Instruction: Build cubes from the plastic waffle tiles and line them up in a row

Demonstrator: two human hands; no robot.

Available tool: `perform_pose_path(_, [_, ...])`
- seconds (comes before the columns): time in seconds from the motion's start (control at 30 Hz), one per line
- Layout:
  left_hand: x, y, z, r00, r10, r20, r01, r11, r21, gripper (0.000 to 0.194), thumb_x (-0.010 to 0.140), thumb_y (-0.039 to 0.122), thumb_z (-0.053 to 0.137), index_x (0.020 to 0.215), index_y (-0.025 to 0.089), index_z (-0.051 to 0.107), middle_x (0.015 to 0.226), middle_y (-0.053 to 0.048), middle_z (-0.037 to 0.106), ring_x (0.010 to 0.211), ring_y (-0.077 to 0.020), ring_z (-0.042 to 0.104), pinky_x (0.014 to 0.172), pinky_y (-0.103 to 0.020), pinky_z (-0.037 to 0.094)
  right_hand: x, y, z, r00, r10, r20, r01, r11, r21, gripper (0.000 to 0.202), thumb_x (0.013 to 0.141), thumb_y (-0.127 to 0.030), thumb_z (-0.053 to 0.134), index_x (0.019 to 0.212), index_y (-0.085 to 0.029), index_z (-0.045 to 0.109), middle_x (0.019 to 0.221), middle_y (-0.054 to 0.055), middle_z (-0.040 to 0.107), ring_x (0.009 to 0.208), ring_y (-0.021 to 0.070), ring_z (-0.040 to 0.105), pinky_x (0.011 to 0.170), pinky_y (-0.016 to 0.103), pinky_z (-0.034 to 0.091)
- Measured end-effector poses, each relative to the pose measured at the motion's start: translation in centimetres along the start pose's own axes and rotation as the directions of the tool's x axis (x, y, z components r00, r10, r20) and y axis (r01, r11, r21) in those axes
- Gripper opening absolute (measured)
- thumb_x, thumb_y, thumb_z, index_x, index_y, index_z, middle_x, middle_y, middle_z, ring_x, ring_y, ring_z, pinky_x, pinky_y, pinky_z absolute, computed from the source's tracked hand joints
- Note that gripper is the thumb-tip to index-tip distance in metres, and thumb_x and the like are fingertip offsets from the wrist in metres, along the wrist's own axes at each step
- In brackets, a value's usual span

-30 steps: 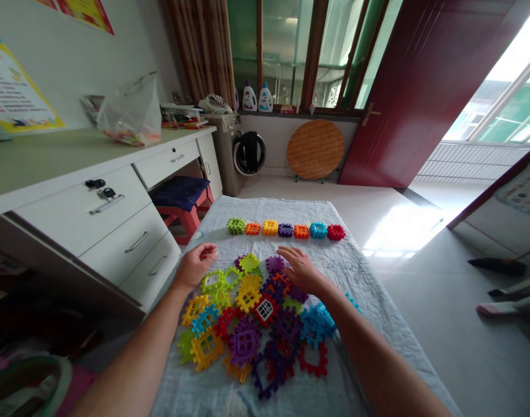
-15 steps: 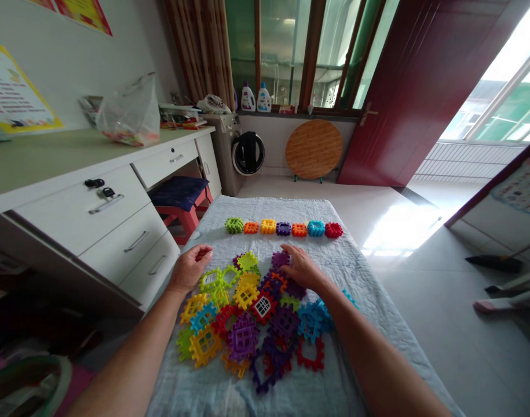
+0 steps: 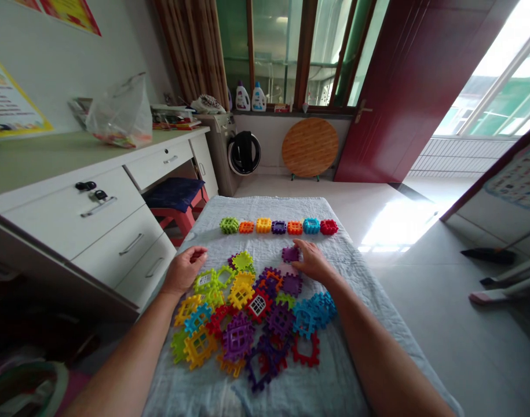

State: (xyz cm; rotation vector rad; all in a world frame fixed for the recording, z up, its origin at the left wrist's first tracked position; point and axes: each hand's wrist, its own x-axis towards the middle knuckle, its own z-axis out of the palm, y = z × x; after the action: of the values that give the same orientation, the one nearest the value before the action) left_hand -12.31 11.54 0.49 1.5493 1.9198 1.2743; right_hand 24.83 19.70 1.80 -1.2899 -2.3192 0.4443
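My right hand (image 3: 312, 260) grips a purple interlocking plastic building piece (image 3: 290, 254) between thumb and fingers, just above the far right of a loose pile. Left of the pile, my left hand (image 3: 184, 269) rests on the cloth with its fingers curled together and nothing visible in them. Nearest to it are a lime green piece with a white window (image 3: 205, 280) and a plain lime piece (image 3: 242, 260). Other toothed pieces in the pile include a yellow one (image 3: 241, 294), a large purple one (image 3: 238, 337), a blue one (image 3: 305, 319) and a red frame (image 3: 306, 351).
Beyond the pile, several assembled blocks stand in a row, from a green cube (image 3: 229, 225) to a red one (image 3: 329, 226). A pale blue cloth (image 3: 347, 370) covers the table. A white desk (image 3: 112, 214) and a stool (image 3: 178, 197) stand to the left.
My right hand has shifted slightly right with the purple piece, which is now separated from the other purple pieces below it. My left hand keeps its curled pose.
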Motion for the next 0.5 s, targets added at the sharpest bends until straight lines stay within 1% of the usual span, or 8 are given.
perform_pose_path(0.17, [0.1, 0.0, 0.0, 1.0, -0.002, -0.004, 0.002, 1.0, 0.021, 0.035, 0.071, 0.045, 0.058, 0.091, 0.017, 0.063, 0.083, -0.004, 0.069, 0.077, -0.0203, 0.065, 0.075, -0.029, 0.052, -0.1, -0.2, -0.1, 0.999, 0.001, -0.035, -0.001, 1.0, 0.015, 0.064, 0.067, -0.017, 0.064, 0.128, -0.015, 0.046, 0.115, 0.013, 0.06, 0.108, 0.0277, 0.053, 0.093, 0.044, 0.039])
perform_pose_path(0.23, [0.1, 0.1, 0.1, 1.0, -0.007, -0.008, 0.007, 1.0, 0.031, 0.035, 0.07, 0.046, 0.058, 0.09, 0.018, 0.064, 0.082, -0.004, 0.069, 0.077, -0.0205, 0.066, 0.074, -0.029, 0.052, -0.4, -0.3, -0.7, 0.998, 0.002, -0.067, -0.002, 1.0, -0.005, 0.064, 0.068, -0.02, 0.064, 0.129, -0.017, 0.045, 0.119, 0.013, 0.057, 0.11, 0.0284, 0.05, 0.092, 0.044, 0.039])
perform_pose_path(0.3, [0.2, 0.2, 0.2, 1.0, -0.006, -0.008, 0.006, 0.999, 0.04, 0.036, 0.07, 0.047, 0.058, 0.091, 0.018, 0.064, 0.081, -0.004, 0.069, 0.077, -0.0204, 0.066, 0.073, -0.029, 0.053, -0.8, -0.6, -1.6, 0.997, 0.006, -0.071, -0.009, 0.999, -0.032, 0.056, 0.071, -0.024, 0.065, 0.124, -0.018, 0.049, 0.119, 0.013, 0.054, 0.108, 0.0282, 0.05, 0.09, 0.042, 0.04])
perform_pose_path(0.33, [0.2, 0.3, 0.2, 1.0, -0.004, -0.006, 0.004, 0.999, 0.045, 0.035, 0.07, 0.047, 0.058, 0.09, 0.018, 0.064, 0.081, -0.003, 0.069, 0.077, -0.0203, 0.066, 0.073, -0.029, 0.053, -1.0, -0.8, -2.0, 0.999, 0.002, -0.039, -0.003, 1.0, -0.031, 0.05, 0.072, -0.027, 0.066, 0.118, -0.018, 0.052, 0.115, 0.012, 0.055, 0.104, 0.0268, 0.051, 0.088, 0.041, 0.041])
perform_pose_path(0.4, [0.4, 0.3, 0.4, 1.0, 0.004, -0.002, -0.004, 0.998, 0.056, 0.034, 0.07, 0.046, 0.057, 0.09, 0.018, 0.064, 0.08, -0.003, 0.069, 0.076, -0.0201, 0.066, 0.072, -0.029, 0.053, -1.5, -1.5, -2.9, 0.995, -0.029, 0.095, 0.03, 1.0, -0.007, 0.035, 0.072, -0.032, 0.067, 0.103, -0.019, 0.058, 0.102, 0.008, 0.058, 0.093, 0.0222, 0.054, 0.082, 0.035, 0.042])
perform_pose_path(0.47, [0.7, 0.4, 0.5, 1.0, 0.011, -0.006, -0.01, 0.997, 0.074, 0.033, 0.07, 0.045, 0.057, 0.088, 0.018, 0.064, 0.08, -0.003, 0.069, 0.075, -0.0199, 0.065, 0.072, -0.029, 0.053, -1.9, -2.3, -3.3, 0.965, -0.078, 0.252, 0.08, 0.997, 0.003, 0.03, 0.068, -0.035, 0.071, 0.091, -0.019, 0.059, 0.093, 0.004, 0.058, 0.085, 0.0193, 0.053, 0.077, 0.031, 0.042])
perform_pose_path(0.5, [0.8, 0.4, 0.6, 1.0, 0.014, -0.008, -0.013, 0.996, 0.083, 0.033, 0.07, 0.044, 0.057, 0.088, 0.018, 0.064, 0.079, -0.003, 0.069, 0.075, -0.0199, 0.065, 0.072, -0.029, 0.053, -2.1, -2.6, -3.4, 0.948, -0.091, 0.305, 0.098, 0.995, -0.006, 0.032, 0.066, -0.036, 0.073, 0.088, -0.019, 0.059, 0.091, 0.004, 0.057, 0.083, 0.0191, 0.052, 0.075, 0.031, 0.041])
